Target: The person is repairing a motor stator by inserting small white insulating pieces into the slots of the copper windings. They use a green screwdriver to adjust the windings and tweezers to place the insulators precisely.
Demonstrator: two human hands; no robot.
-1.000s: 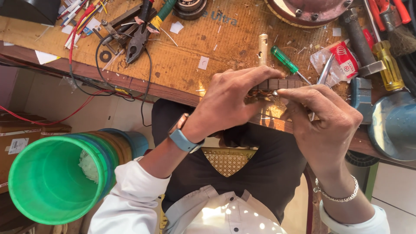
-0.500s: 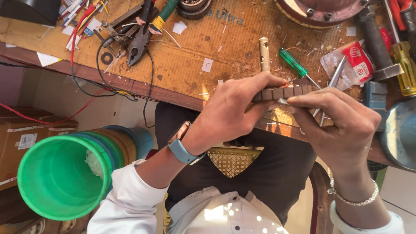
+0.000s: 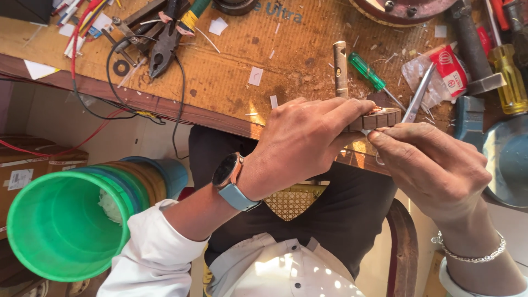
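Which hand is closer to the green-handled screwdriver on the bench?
Left. The left hand lies just below the green-handled screwdriver; the right hand sits lower, further from its handle.

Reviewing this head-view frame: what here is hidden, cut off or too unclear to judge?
- Brown slotted part: mostly covered by the left hand, so its full shape is hidden.
- Right hand: fingertips curl under; whatever they pinch is too small to tell.
- Scissors: handles hidden behind the right hand.
- Round metal piece: cut off by the top edge.
- Green bucket: contents unclear, left side cropped.
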